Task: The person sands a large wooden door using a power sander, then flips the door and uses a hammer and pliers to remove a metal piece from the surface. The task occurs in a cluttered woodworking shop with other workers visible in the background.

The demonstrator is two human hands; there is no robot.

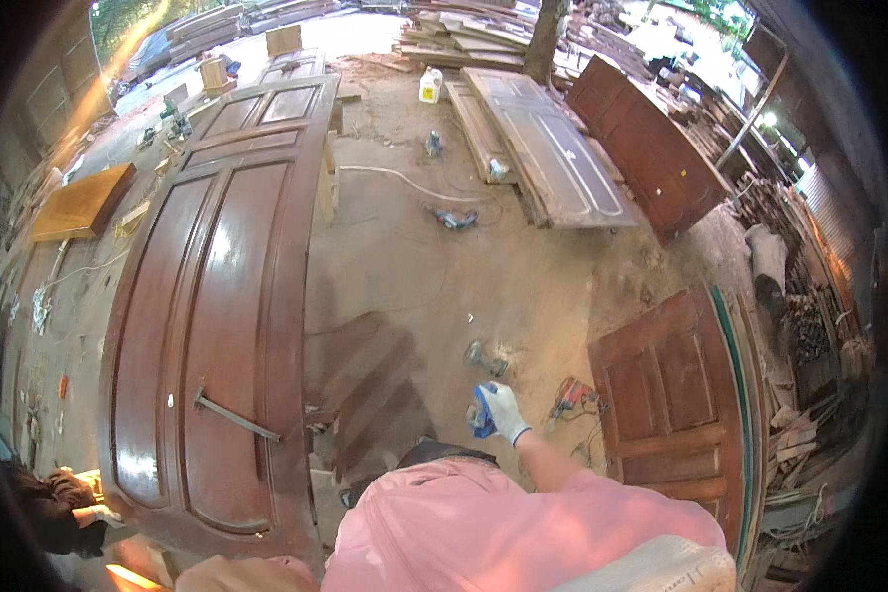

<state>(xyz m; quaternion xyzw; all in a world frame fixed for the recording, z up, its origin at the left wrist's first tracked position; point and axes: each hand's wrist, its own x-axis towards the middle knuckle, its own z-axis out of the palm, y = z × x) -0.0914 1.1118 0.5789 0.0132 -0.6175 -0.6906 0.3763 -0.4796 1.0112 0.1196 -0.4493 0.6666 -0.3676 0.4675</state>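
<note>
Head view, near to far.

Item: pink shirt (464, 523), wearer's own, at the lower edge.

Item: right hand (507, 414), white-gloved, out ahead of the shirt; fingers closed around a blue-edged item (481, 412), kind too small to tell. The item sits at the hand's left side; its visible length runs roughly away from the body, exact axis unclear.

Item: left hand, out of view; its grip cannot be told, nor whether it is nearer to anything listed.

Item: green-bodied tool (485, 357), on the ground just beyond the held item, apart from the glove.

Item: red power tool (570, 398), on the ground, right of the glove, near a brown panelled door (661, 390) standing tilted.

Item: long glossy door (237, 286), left of the right hand and well apart; long axis leading away from the wearer, drifting rightward; a metal bar (237, 414) lies across its near half.

Item: co-worker's gloved hand (110, 516), beside that door's near left corner.

Item: blue power tool (454, 219), on the ground farther ahead.

Item: white jug (430, 86), farthest listed.
</note>
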